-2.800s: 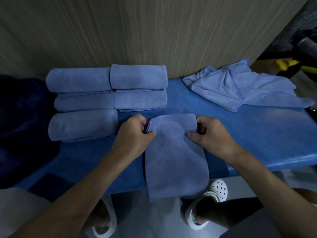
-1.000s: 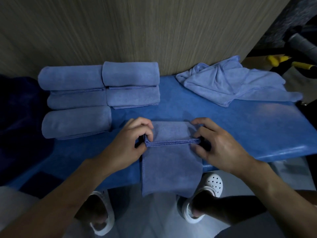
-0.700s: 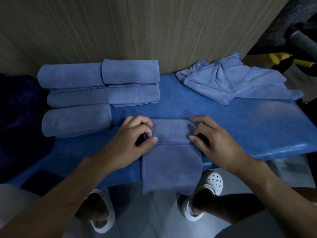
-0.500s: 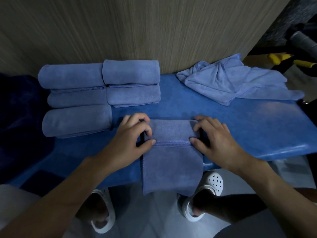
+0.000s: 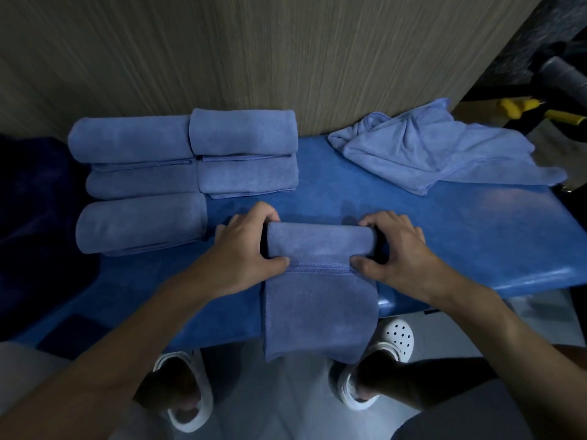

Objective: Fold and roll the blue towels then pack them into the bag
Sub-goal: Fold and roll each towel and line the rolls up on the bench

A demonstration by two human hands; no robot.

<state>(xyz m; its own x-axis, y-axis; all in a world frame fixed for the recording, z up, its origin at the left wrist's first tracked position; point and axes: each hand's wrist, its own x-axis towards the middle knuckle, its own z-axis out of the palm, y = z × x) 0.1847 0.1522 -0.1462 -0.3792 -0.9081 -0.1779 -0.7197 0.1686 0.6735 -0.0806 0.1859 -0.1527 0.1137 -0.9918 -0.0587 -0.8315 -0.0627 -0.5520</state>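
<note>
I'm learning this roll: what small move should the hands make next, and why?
Probably roll the towel another turn toward the body: the left hand and right hand grip the roll's ends, while its flat tail hangs unrolled over the table edge.

On the bench (image 5: 460,236), five rolled towels (image 5: 190,173) lie at the far left, against the wall (image 5: 286,58). Loose towels (image 5: 438,154) sit in the far right corner. The half-rolled towel (image 5: 319,246) lies mid-bench at the near edge, its tail hanging over, with the left hand (image 5: 244,249) and right hand (image 5: 400,249) gripping its ends.
</note>
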